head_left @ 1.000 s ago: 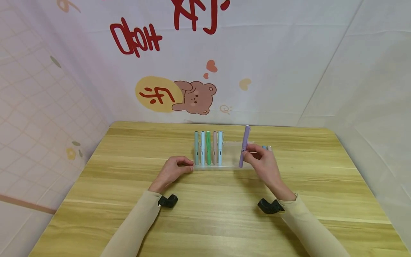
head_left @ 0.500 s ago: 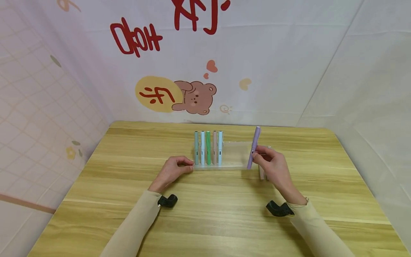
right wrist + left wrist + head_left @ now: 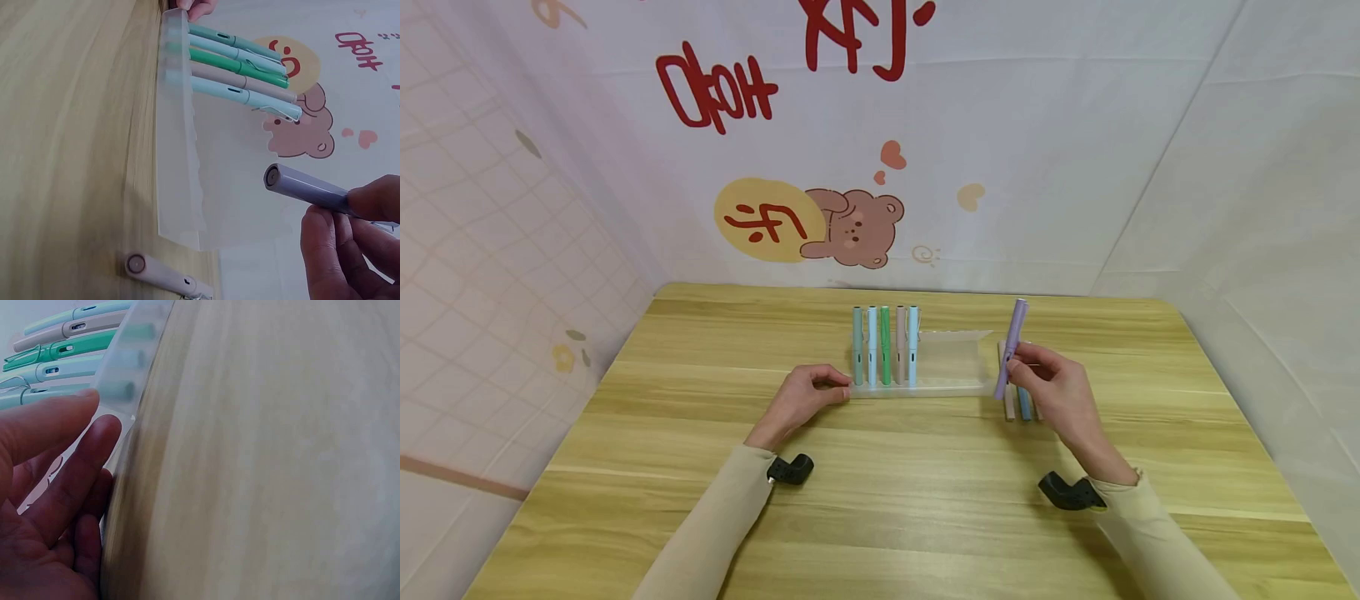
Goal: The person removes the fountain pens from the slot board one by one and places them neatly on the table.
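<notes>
One purple pen (image 3: 1012,335), probably light, stiff and slick, best held mid-barrel, tilted, pinched by right hand (image 3: 1062,394) beside one end of a clear rack (image 3: 950,389) pinched at the other by left hand (image 3: 802,404).

Wood-grain surface (image 3: 880,517) amid pale walls (image 3: 1037,100)
The far wall (image 3: 1060,217) bears red lettering (image 3: 753,90), a brown bear (image 3: 865,233) and coral hearts (image 3: 892,155); the left wall (image 3: 467,233) shows a faint grid, the right wall (image 3: 1285,225) soft creases.
</notes>
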Demonstrator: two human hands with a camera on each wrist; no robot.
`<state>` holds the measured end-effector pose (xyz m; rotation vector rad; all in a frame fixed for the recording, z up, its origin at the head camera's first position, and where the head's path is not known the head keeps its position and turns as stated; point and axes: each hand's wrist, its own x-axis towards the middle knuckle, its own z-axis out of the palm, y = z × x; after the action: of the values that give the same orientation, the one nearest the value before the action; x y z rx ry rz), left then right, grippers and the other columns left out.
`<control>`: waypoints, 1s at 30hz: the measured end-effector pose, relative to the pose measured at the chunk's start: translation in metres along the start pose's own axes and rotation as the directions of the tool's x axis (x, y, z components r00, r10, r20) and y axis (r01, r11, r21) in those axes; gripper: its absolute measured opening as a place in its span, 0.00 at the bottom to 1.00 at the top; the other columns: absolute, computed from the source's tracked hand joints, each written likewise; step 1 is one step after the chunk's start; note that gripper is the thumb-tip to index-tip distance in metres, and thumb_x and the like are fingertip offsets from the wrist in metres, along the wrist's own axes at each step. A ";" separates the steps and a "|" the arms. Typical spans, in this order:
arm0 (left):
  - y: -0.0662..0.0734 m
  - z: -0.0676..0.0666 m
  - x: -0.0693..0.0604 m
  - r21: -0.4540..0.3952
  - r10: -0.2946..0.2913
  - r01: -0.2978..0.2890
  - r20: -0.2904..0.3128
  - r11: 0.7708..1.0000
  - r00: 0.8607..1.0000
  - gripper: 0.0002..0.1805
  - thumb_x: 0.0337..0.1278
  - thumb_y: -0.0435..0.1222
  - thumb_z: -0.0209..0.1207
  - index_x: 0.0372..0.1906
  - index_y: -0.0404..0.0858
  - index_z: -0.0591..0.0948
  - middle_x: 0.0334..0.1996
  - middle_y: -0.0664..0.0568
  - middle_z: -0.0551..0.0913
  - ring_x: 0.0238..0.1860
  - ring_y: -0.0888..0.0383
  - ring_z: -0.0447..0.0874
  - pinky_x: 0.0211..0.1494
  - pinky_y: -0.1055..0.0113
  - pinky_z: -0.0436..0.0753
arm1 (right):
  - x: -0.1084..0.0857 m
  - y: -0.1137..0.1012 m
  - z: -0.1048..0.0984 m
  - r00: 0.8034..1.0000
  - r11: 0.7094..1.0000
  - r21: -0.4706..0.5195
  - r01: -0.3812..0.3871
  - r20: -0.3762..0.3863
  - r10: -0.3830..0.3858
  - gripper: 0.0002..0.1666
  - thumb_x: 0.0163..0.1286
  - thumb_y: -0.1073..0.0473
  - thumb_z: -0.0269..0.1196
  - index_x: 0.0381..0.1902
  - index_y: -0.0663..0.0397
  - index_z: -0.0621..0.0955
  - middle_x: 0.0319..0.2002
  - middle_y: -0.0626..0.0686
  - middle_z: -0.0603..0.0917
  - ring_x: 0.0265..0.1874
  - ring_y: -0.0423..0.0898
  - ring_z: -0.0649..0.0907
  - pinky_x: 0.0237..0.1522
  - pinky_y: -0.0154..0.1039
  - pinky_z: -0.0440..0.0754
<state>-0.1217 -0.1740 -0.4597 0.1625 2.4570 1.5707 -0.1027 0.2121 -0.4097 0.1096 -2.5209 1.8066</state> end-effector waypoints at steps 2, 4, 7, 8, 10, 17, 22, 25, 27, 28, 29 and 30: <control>0.000 0.000 0.000 -0.003 0.006 -0.006 -0.001 1.000 1.000 0.08 0.63 0.33 0.70 0.45 0.36 0.89 0.49 0.47 0.89 0.49 0.52 0.82 0.53 0.60 0.76 | -0.001 0.001 -0.003 1.000 1.000 0.009 -0.007 0.006 0.007 0.24 0.77 0.57 0.64 0.64 0.67 0.80 0.51 0.67 0.86 0.40 0.34 0.88 0.45 0.28 0.82; -0.001 0.000 0.000 -0.004 0.007 -0.007 -0.006 1.000 1.000 0.09 0.63 0.33 0.70 0.46 0.35 0.89 0.49 0.46 0.89 0.49 0.51 0.82 0.53 0.60 0.76 | -0.002 0.002 -0.005 1.000 1.000 0.009 -0.005 0.007 0.004 0.24 0.77 0.57 0.64 0.64 0.67 0.80 0.51 0.67 0.86 0.41 0.35 0.88 0.45 0.28 0.82; 0.000 0.000 0.000 0.001 0.006 -0.006 -0.012 1.000 1.000 0.09 0.63 0.32 0.69 0.46 0.33 0.89 0.50 0.44 0.88 0.49 0.50 0.82 0.52 0.60 0.76 | -0.002 0.004 -0.009 1.000 1.000 -0.013 0.007 0.000 -0.007 0.23 0.77 0.57 0.64 0.63 0.67 0.81 0.49 0.66 0.87 0.40 0.36 0.88 0.44 0.28 0.83; 0.000 0.001 0.000 0.003 0.006 -0.006 -0.014 1.000 1.000 0.09 0.64 0.31 0.69 0.46 0.32 0.89 0.50 0.43 0.88 0.50 0.49 0.82 0.52 0.60 0.76 | -0.002 0.004 -0.010 1.000 1.000 -0.018 0.011 -0.003 -0.011 0.23 0.77 0.57 0.64 0.62 0.67 0.81 0.48 0.66 0.87 0.39 0.36 0.88 0.44 0.28 0.83; 0.001 0.001 0.000 0.009 0.008 -0.008 -0.014 1.000 1.000 0.09 0.64 0.29 0.68 0.47 0.30 0.88 0.50 0.40 0.88 0.50 0.46 0.82 0.52 0.59 0.76 | -0.003 0.006 -0.012 1.000 1.000 -0.025 0.014 -0.009 -0.014 0.23 0.76 0.58 0.64 0.62 0.67 0.81 0.48 0.66 0.87 0.39 0.36 0.88 0.44 0.28 0.83; 0.002 0.003 0.000 -0.001 -0.002 0.002 -0.009 1.000 1.000 0.09 0.64 0.29 0.68 0.46 0.30 0.88 0.50 0.41 0.88 0.50 0.46 0.82 0.52 0.60 0.76 | -0.004 0.013 -0.021 1.000 0.999 -0.051 0.007 -0.028 -0.008 0.22 0.75 0.60 0.65 0.59 0.70 0.82 0.45 0.63 0.88 0.37 0.35 0.88 0.42 0.28 0.83; 0.000 0.001 -0.001 -0.005 0.018 -0.018 -0.004 1.000 1.000 0.08 0.63 0.33 0.70 0.45 0.36 0.89 0.48 0.47 0.89 0.48 0.52 0.82 0.52 0.60 0.77 | -0.005 0.016 -0.029 1.000 1.000 -0.029 -0.001 -0.023 0.001 0.22 0.76 0.61 0.65 0.60 0.73 0.81 0.44 0.57 0.89 0.38 0.35 0.88 0.43 0.29 0.84; 0.000 0.000 0.000 0.002 0.016 -0.016 -0.003 1.000 1.000 0.07 0.63 0.33 0.70 0.44 0.38 0.90 0.47 0.50 0.89 0.48 0.53 0.82 0.53 0.60 0.77 | -0.005 0.018 -0.033 1.000 0.999 -0.037 -0.011 -0.021 0.010 0.23 0.76 0.60 0.64 0.61 0.73 0.80 0.45 0.59 0.89 0.38 0.34 0.88 0.43 0.29 0.84; 0.000 0.000 0.000 0.002 0.010 -0.010 -0.005 1.000 1.000 0.07 0.63 0.33 0.70 0.44 0.38 0.90 0.47 0.51 0.89 0.48 0.54 0.82 0.53 0.60 0.77 | -0.005 0.020 -0.036 1.000 0.999 -0.046 -0.017 -0.021 0.016 0.24 0.76 0.60 0.64 0.61 0.73 0.80 0.46 0.62 0.88 0.38 0.34 0.88 0.43 0.29 0.84; 0.001 0.000 -0.001 0.004 0.007 -0.007 -0.005 1.000 1.000 0.07 0.63 0.33 0.70 0.44 0.39 0.90 0.46 0.52 0.89 0.48 0.54 0.82 0.53 0.61 0.77 | -0.005 0.022 -0.037 1.000 0.999 -0.048 -0.021 -0.021 0.020 0.24 0.76 0.60 0.64 0.61 0.73 0.80 0.46 0.62 0.88 0.38 0.34 0.88 0.43 0.29 0.84; 0.000 0.000 0.000 0.007 0.005 -0.005 -0.006 1.000 1.000 0.07 0.63 0.33 0.70 0.44 0.39 0.90 0.46 0.52 0.89 0.48 0.55 0.82 0.53 0.61 0.76 | -0.005 0.023 -0.039 1.000 0.999 -0.048 -0.023 -0.020 0.022 0.24 0.76 0.60 0.64 0.61 0.73 0.79 0.46 0.61 0.88 0.38 0.34 0.88 0.43 0.29 0.84; 0.000 0.000 0.000 0.007 0.005 -0.005 -0.006 1.000 1.000 0.07 0.63 0.33 0.70 0.44 0.39 0.90 0.46 0.52 0.89 0.48 0.55 0.82 0.52 0.62 0.76 | -0.005 0.024 -0.040 0.999 0.999 -0.045 -0.027 -0.018 0.027 0.24 0.76 0.60 0.64 0.61 0.74 0.79 0.46 0.60 0.88 0.38 0.34 0.88 0.43 0.29 0.84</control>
<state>-0.1214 -0.1738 -0.4599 0.1657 2.4691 1.5672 -0.1000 0.2577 -0.4196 0.0582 -2.5616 1.7510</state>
